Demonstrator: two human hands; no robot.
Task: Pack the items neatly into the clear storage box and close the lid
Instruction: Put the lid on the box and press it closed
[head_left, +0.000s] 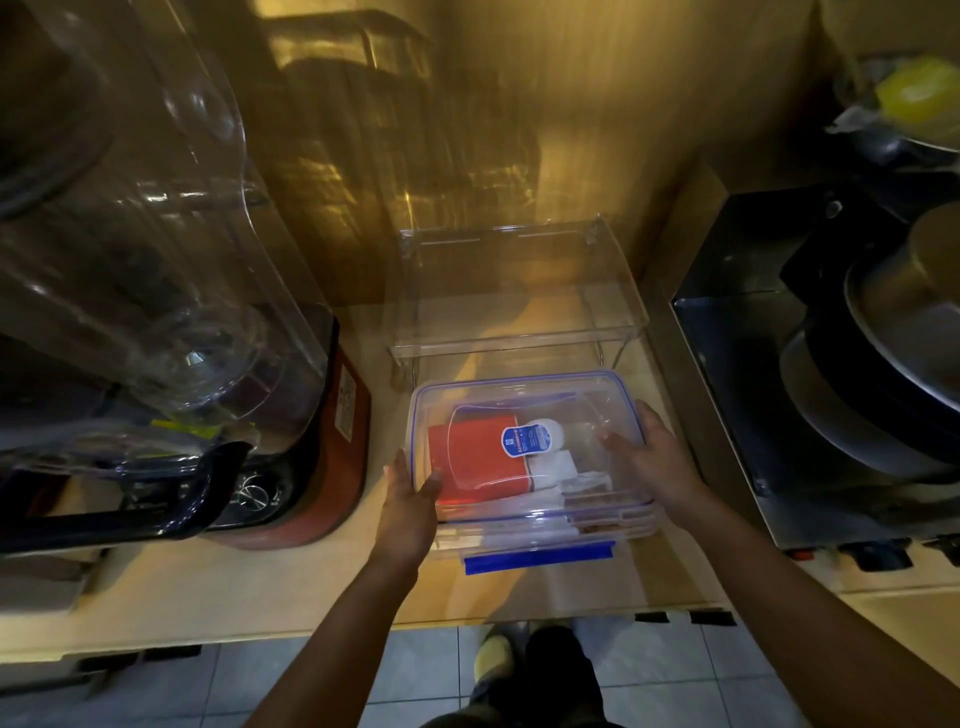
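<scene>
The clear storage box (613, 525) sits on the wooden counter in front of me, with a clear lid (519, 395) edged in blue resting on top. Through the lid I see a red packet (483, 457), a white bottle with a blue label (535, 439) and white wrapped items (571, 480). A blue latch flap (537, 557) sticks out at the box's near side. My left hand (410, 493) grips the lid's left edge, thumb on top. At the right edge, my right hand (649, 452) holds the lid with its thumb lying on it.
A clear acrylic shelf stand (519, 291) stands just behind the box. A red-based blender with a clear cover (208, 312) fills the left. On the right is a steel stove with stacked pans (883, 364). The counter's front edge (311, 623) runs below my forearms.
</scene>
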